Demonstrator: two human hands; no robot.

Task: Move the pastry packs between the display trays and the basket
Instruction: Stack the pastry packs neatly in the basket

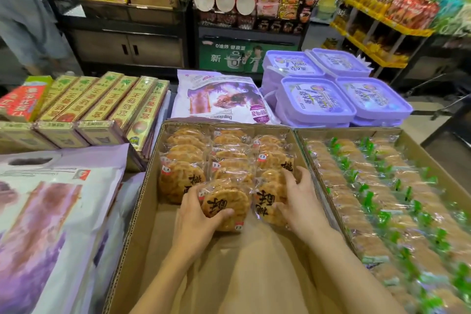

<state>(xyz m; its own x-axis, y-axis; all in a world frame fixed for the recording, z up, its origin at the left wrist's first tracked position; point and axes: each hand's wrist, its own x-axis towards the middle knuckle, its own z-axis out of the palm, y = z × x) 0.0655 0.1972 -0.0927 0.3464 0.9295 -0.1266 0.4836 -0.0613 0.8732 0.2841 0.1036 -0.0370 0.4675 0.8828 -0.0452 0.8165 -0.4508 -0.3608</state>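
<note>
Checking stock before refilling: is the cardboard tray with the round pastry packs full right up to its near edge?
No: the cardboard tray shows bare bottom nearest the camera, in front of the pastry packs.

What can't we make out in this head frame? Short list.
- Basket: none in the head view, so its place is unknown.
- Right tray: cut off by the right and bottom edges; its pack count is unreadable.
- Pack under the right hand: the hand covers its right side.
- Left hand: its fingers go behind the front pack, so the grip there is hidden.
- Far shelf labels: blurred and too small to read.
</note>
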